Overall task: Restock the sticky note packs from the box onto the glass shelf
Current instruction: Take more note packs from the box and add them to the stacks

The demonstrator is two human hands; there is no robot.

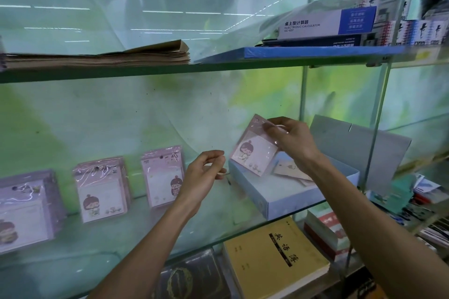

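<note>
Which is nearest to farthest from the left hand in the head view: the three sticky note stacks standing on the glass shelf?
From the left hand:
1. Right stack, just left of it.
2. Middle stack, further left.
3. Left stack, at the frame's left edge.

A pink sticky note pack (pixel 252 147) in clear wrap, with a cartoon girl printed on it, is tilted in the air just above the left end of the light blue box (pixel 286 192). The box stands open on the glass shelf (pixel 145 230). Left of the box, three stacks of packs (pixel 162 176) stand upright, leaning against the back wall.
</note>
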